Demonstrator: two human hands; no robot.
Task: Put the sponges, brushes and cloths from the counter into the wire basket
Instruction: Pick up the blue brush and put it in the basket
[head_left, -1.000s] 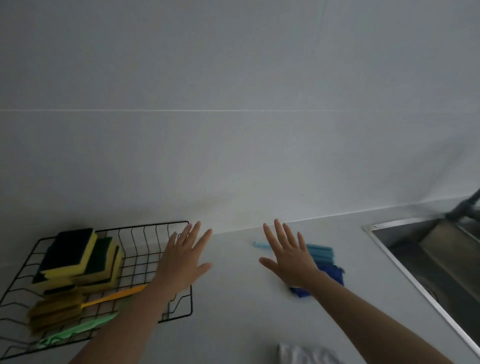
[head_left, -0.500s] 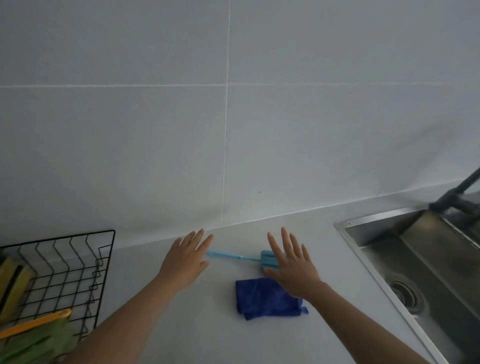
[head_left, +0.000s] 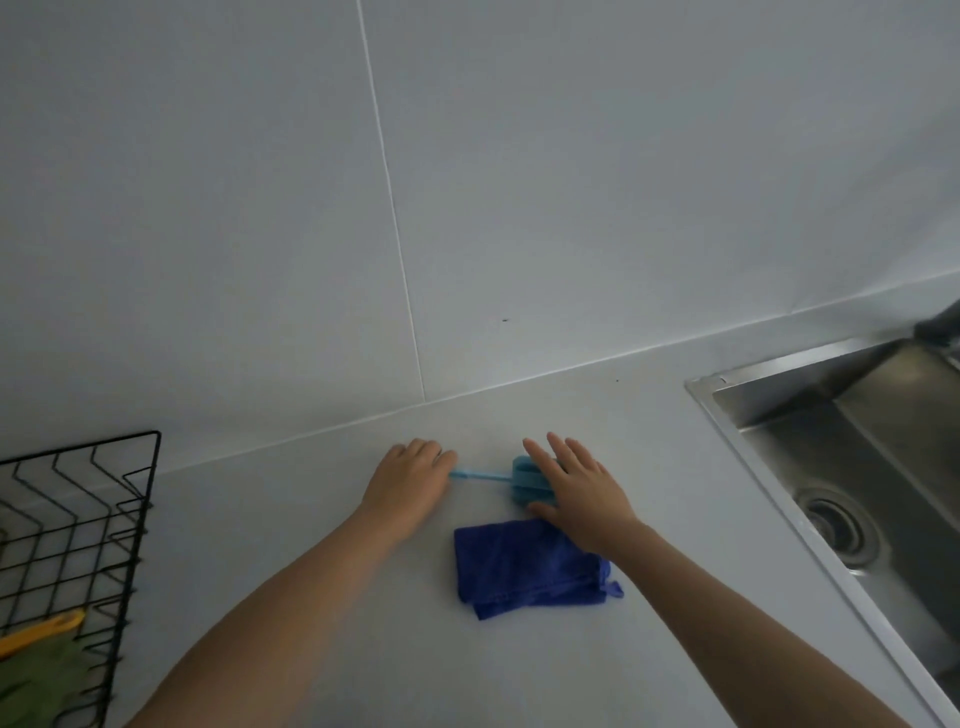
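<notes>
A pale tiled wall (head_left: 519, 182) is filling the upper half of the view, meeting a pale surface (head_left: 649, 441) below. At right, a steel sink (head_left: 753, 410) is running out of frame, its far corner and a dark fitting there too cut off to identify. At left, the wire basket (head_left: 93, 525) is showing only its right end; inside it an orange handle (head_left: 41, 631) and something green (head_left: 36, 675) are lying partly cropped, their full shapes unclear. A folded dark blue cloth (head_left: 519, 571) is lying on the surface at centre, its upper right corner hidden beneath the right wrist. Just beyond it a light blue brush (head_left: 524, 483) is lying crosswise, well apart from the basket. The right hand (head_left: 576, 493) is hovering over the brush head with fingers spread and extended, covering most of it. The left hand (head_left: 410, 483) is curling its fingers at the thin handle's end; whether it is actually pinching the handle cannot be told.
</notes>
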